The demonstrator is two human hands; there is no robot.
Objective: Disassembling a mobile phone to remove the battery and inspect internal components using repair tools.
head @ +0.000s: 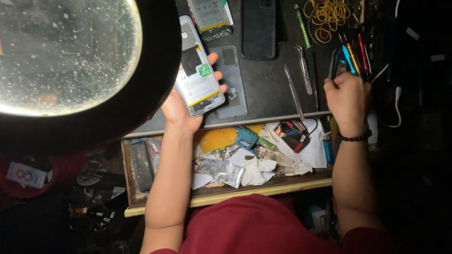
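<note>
My left hand (181, 110) holds an opened smartphone (197, 70) with its back off, battery and inner parts showing, tilted above the dark work mat (268, 84). A grey back cover (233, 82) lies flat just right of it. My right hand (346, 96) is closed among a row of coloured screwdrivers (351, 59) at the mat's right side; whether it grips one is hidden by the fingers. Two metal tweezers (299, 82) lie between the hands.
A large round magnifier lamp (66, 51) fills the upper left. Another opened phone (209, 16) and a black phone (259, 28) lie at the back. Yellow rubber bands (327, 14) sit far right. An open wooden drawer (226, 195) holds paper, packets and clutter.
</note>
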